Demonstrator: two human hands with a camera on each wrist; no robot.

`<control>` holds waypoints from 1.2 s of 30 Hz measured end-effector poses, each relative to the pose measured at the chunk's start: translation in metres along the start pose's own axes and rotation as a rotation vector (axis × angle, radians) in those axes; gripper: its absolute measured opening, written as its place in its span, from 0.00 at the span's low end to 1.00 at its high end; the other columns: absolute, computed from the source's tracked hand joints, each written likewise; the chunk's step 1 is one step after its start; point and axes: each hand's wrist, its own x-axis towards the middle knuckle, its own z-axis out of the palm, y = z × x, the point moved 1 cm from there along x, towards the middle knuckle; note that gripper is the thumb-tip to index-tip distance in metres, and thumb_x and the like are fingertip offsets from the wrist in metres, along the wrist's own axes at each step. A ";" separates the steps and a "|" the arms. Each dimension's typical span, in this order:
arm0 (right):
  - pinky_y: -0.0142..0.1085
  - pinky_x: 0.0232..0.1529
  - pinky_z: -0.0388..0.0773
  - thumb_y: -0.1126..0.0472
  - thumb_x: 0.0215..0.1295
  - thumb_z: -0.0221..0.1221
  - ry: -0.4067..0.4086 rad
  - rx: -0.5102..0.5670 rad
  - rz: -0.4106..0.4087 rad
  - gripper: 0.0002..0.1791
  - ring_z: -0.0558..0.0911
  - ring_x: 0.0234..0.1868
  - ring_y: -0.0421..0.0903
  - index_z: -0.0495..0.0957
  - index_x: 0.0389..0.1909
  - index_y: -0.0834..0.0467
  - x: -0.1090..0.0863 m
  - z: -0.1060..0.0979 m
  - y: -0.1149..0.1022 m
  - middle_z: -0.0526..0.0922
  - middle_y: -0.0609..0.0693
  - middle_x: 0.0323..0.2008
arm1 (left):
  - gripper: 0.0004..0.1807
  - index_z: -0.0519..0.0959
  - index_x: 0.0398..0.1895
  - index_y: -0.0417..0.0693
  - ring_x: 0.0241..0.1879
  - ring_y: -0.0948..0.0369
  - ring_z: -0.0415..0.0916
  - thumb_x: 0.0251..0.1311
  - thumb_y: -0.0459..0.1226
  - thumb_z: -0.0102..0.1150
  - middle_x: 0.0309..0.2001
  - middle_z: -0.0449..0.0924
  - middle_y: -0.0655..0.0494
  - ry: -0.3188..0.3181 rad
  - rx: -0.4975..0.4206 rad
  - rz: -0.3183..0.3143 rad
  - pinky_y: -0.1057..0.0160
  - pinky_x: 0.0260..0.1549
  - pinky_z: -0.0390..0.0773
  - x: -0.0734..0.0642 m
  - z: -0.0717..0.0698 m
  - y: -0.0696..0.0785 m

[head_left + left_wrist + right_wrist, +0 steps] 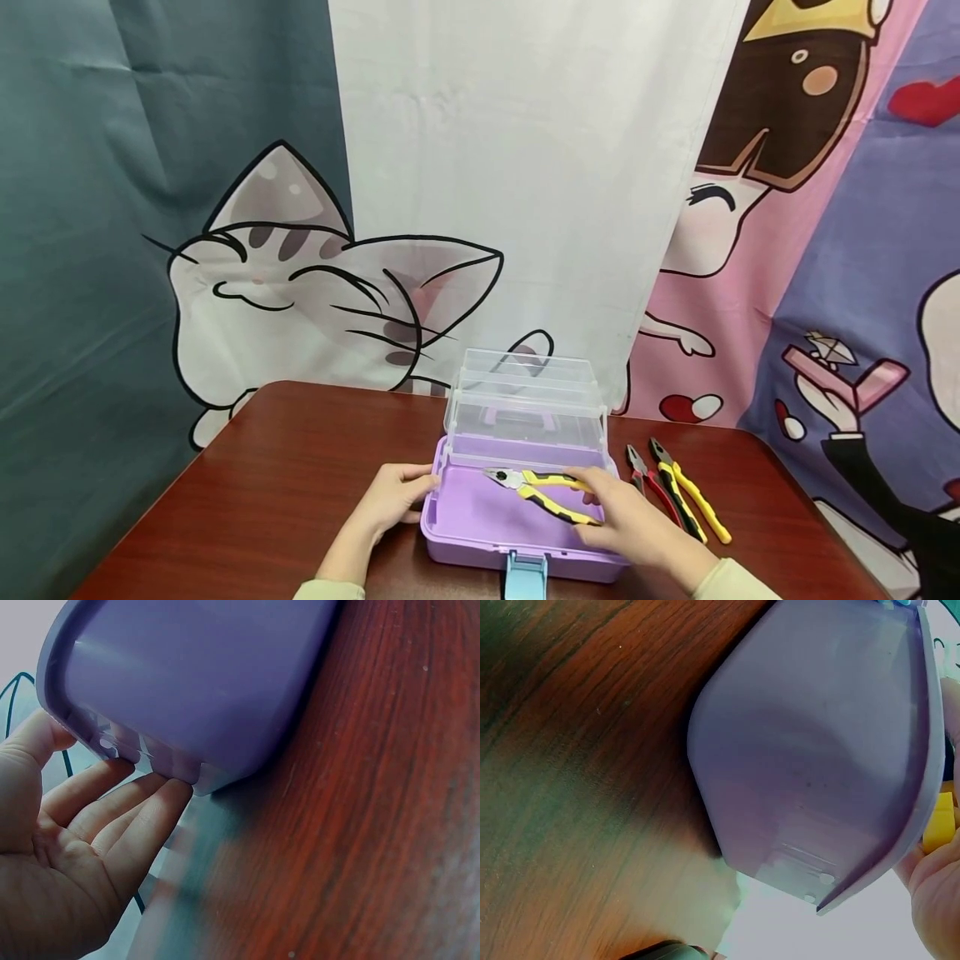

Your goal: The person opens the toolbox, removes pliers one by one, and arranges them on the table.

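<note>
A purple toolbox stands on the table with its clear lid raised at the back. My left hand holds its left side, thumb at the rim and fingertips against the outer wall, as the left wrist view shows. Over the box's inside, my right hand grips yellow-and-black combination pliers by the handles, which stand spread. Their metal head points left. In the right wrist view a yellow handle shows past the box rim, and most of that hand is out of frame.
Right of the toolbox lie red-handled pliers and another yellow-and-black pair, side by side. A light blue latch hangs at the box's front. Behind the brown table hangs a printed curtain.
</note>
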 end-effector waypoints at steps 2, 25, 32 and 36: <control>0.30 0.34 0.78 0.58 0.49 0.68 0.011 0.006 -0.002 0.34 0.79 0.38 0.40 0.69 0.59 0.54 -0.001 0.000 0.000 0.78 0.46 0.44 | 0.27 0.70 0.58 0.26 0.44 0.49 0.82 0.60 0.37 0.57 0.49 0.77 0.28 -0.001 -0.002 0.001 0.52 0.35 0.85 0.000 0.000 -0.001; 0.29 0.30 0.78 0.62 0.45 0.70 0.194 -0.005 -0.028 0.39 0.78 0.36 0.40 0.69 0.62 0.58 -0.005 0.001 0.001 0.76 0.40 0.43 | 0.27 0.69 0.58 0.26 0.44 0.50 0.82 0.60 0.37 0.57 0.48 0.78 0.29 0.007 0.015 0.003 0.52 0.35 0.85 0.001 -0.001 0.002; 0.32 0.33 0.80 0.63 0.45 0.71 0.222 0.016 0.011 0.38 0.79 0.36 0.41 0.70 0.60 0.60 -0.008 -0.003 0.003 0.77 0.42 0.41 | 0.27 0.69 0.60 0.27 0.43 0.51 0.82 0.61 0.38 0.56 0.48 0.78 0.29 -0.007 -0.013 -0.018 0.50 0.34 0.85 0.001 0.000 -0.001; 0.32 0.33 0.81 0.63 0.45 0.71 0.222 0.025 0.054 0.38 0.80 0.38 0.42 0.70 0.61 0.59 -0.011 -0.004 0.004 0.78 0.44 0.43 | 0.27 0.69 0.60 0.28 0.43 0.51 0.82 0.61 0.38 0.56 0.49 0.78 0.30 0.001 -0.011 -0.028 0.49 0.34 0.85 0.001 0.000 -0.002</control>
